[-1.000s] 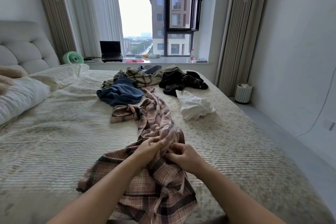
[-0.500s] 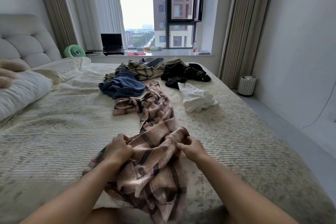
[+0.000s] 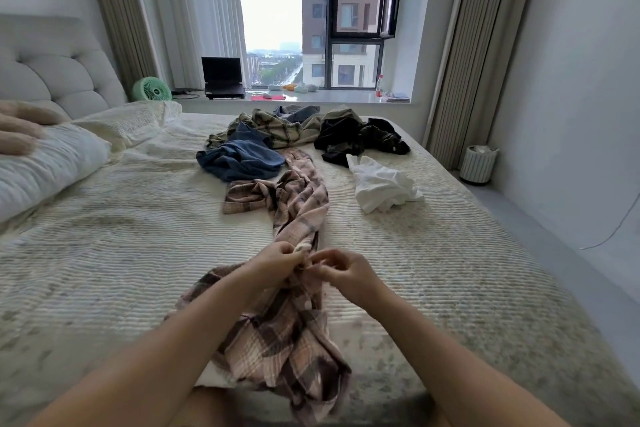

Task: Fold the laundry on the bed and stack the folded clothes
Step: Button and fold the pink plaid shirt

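close together, 2 hands, left hand (image 3: pixel 277 262) and right hand (image 3: pixel 341 270), both pinching 1 plaid shirt (image 3: pixel 287 322)

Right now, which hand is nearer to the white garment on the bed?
Right. The right hand pinches the plaid shirt on the side where the white garment lies, farther up the bed. The left hand grips the shirt one position farther away.
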